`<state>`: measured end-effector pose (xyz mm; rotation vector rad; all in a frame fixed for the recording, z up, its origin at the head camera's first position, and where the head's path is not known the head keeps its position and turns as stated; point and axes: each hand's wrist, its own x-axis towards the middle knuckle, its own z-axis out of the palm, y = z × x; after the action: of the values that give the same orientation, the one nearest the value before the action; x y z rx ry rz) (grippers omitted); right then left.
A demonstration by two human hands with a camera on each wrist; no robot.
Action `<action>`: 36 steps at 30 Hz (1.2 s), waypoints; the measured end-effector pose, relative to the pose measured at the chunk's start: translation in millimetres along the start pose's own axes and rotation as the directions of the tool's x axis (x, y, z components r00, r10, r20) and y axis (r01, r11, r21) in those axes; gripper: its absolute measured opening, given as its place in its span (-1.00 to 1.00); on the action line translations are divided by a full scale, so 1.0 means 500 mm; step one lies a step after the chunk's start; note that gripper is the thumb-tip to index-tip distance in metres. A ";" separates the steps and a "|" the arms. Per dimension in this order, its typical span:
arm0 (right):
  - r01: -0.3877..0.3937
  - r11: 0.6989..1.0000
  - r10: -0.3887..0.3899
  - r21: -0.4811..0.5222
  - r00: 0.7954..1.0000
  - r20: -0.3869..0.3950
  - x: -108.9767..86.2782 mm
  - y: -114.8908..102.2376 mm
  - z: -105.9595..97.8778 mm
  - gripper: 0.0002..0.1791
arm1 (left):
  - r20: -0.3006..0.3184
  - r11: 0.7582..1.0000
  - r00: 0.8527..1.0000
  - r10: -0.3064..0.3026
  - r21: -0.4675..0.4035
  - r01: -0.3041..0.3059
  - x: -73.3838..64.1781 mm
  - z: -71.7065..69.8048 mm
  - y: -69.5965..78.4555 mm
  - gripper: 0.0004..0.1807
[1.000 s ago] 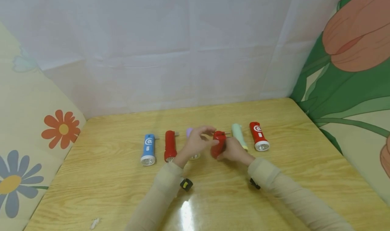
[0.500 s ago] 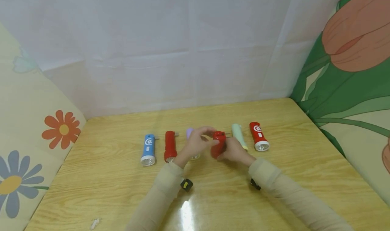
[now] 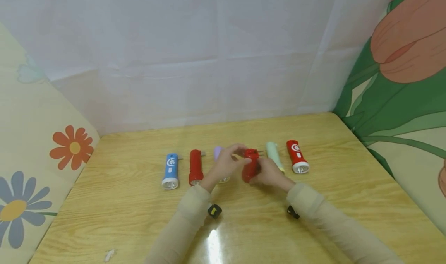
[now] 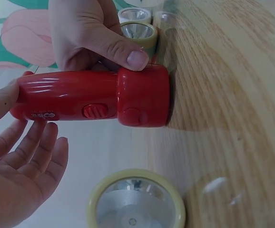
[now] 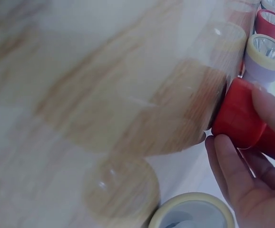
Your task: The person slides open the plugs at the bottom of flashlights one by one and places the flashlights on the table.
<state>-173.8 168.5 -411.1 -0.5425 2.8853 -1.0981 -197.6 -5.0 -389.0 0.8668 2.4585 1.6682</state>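
Note:
A red flashlight (image 3: 250,168) stands upright with its wide head down on the wooden table. Its body, with a slide switch, shows in full in the left wrist view. My left hand (image 3: 226,164) has its thumb and fingertips about the narrow top end; the outer fingers (image 4: 56,161) spread away from it. Lower down, my right hand (image 3: 271,173) grips the flashlight near its head, the thumb lying along the red rim. Thin metal prongs (image 3: 260,151) stick out at the top in the head view. A purple flashlight (image 3: 218,151) lies partly hidden behind my left hand.
To the left lie a blue flashlight (image 3: 170,171) and another red flashlight (image 3: 196,166). On the right are a pale green flashlight (image 3: 273,155) and a red flashlight with a white rim (image 3: 297,157). A white cloth (image 3: 223,55) hangs behind the table.
Both hands stay on the upright red flashlight in nearly the same pose. The head view has shifted very slightly, and the flashlight's switch side now shows a little more clearly.

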 end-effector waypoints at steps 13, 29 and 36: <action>0.013 1.000 -0.014 0.020 1.000 0.023 -0.008 0.005 -0.006 -0.58 | -0.018 0.998 0.998 -0.054 0.018 0.055 0.006 0.002 0.001 -0.71; 0.014 0.999 -0.015 0.052 0.999 0.028 -0.014 0.010 -0.008 -0.65 | -0.060 0.997 0.996 -0.064 0.042 0.066 0.015 0.007 -0.009 -0.67; 0.005 0.999 -0.006 0.045 0.999 0.041 -0.015 0.012 -0.010 -0.67 | -0.071 0.998 0.996 -0.061 0.026 0.063 0.017 0.007 -0.011 -0.66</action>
<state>-169.5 178.3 -411.9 -0.5647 2.8187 -1.1360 -206.1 0.5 -392.9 0.7385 2.5326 1.6748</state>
